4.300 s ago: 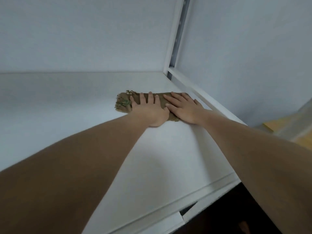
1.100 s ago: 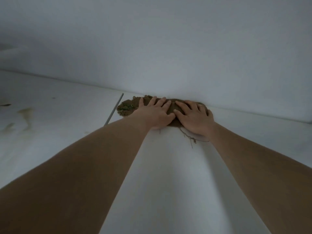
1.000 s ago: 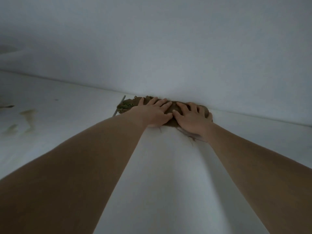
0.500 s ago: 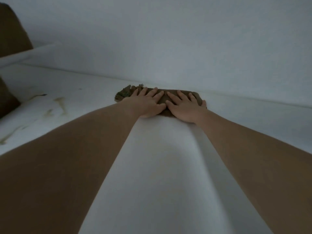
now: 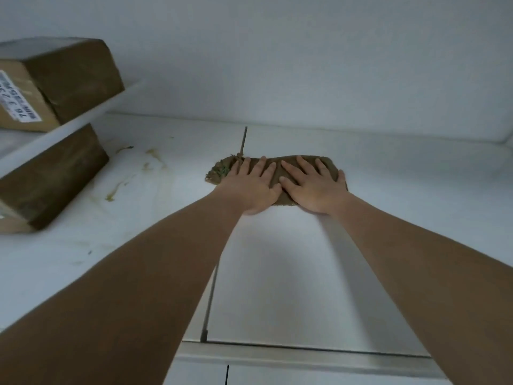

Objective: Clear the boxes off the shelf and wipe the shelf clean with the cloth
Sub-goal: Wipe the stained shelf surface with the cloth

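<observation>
**Two flat hands on one cloth**

Left hand (image 5: 249,187) and right hand (image 5: 312,187) lie side by side, fingers straight, pressing one brown cloth (image 5: 277,165) onto the white shelf (image 5: 388,190). Two boxes sit far left: an upper box (image 5: 55,79) on a higher board, a lower box (image 5: 47,179) on the shelf. A few yellowish smears (image 5: 119,187), perhaps stains, lie between.

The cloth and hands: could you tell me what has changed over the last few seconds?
Both hands, left and right, have slid the cloth leftward along the shelf, from the right-hand corner toward the stains and cardboard boxes. Unchanged: both palms press flat on the cloth, side by side.
</observation>
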{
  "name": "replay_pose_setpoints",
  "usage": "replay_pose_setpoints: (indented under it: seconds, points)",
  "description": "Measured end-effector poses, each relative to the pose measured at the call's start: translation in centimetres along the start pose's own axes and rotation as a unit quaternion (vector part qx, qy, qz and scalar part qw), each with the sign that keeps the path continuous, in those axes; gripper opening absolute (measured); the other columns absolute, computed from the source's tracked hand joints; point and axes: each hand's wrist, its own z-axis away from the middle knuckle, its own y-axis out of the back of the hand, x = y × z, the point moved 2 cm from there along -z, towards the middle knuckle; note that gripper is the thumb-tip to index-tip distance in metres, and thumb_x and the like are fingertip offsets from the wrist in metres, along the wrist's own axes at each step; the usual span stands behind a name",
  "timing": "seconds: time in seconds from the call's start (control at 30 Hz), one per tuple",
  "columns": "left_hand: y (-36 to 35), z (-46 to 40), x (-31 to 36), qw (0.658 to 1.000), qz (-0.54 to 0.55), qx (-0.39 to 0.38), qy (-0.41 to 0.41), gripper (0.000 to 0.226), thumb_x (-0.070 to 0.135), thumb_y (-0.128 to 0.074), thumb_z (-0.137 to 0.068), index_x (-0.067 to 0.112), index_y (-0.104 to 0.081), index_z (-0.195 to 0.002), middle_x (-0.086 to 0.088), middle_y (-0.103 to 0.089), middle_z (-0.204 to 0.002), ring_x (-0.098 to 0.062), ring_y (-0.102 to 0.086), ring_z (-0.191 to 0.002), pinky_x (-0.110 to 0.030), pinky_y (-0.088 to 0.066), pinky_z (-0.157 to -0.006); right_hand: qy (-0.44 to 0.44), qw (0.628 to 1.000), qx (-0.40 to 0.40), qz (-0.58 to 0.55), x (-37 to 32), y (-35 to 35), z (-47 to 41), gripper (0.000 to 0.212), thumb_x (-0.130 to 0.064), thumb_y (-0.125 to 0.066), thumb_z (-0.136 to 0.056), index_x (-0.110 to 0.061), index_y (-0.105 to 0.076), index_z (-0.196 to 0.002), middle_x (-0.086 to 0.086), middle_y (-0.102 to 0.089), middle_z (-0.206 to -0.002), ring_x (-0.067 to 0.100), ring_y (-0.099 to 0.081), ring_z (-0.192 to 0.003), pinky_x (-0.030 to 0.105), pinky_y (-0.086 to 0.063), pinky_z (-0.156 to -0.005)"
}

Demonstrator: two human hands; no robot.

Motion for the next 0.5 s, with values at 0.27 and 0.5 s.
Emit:
replay_pose_setpoints:
  seconds: [0.27,0.5]
  points:
    - [-0.7,5.8,1.2,1.0,0.002,-0.018,-0.007,0.061,0.05,-0.006,-0.098,0.025,0.011,-0.151,0.001,0.017,-0.159,-0.027,0.014,-0.146,-0.043,0.008,-0.118,-0.007,1.0,-0.004,-0.01,-1.2,-0.9,6.3,0.053,-0.062,-0.013,-0.096,-0.055,-0.001,-0.148,-0.016,0.008,-0.161,0.021,0.011,-0.149,0.058,0.009,-0.115]
    - [-1.0,10.6,2.4,1.0,0.015,-0.022,-0.01,0.061,0.049,-0.006,-0.099,0.026,0.011,-0.152,0.002,0.018,-0.159,-0.026,0.017,-0.145,-0.043,0.01,-0.118,-0.008,1.0,-0.01,-0.015,-1.7,-1.5,11.0,0.053,-0.062,-0.013,-0.097,-0.055,-0.002,-0.148,-0.015,0.009,-0.161,0.021,0.011,-0.149,0.058,0.009,-0.115]
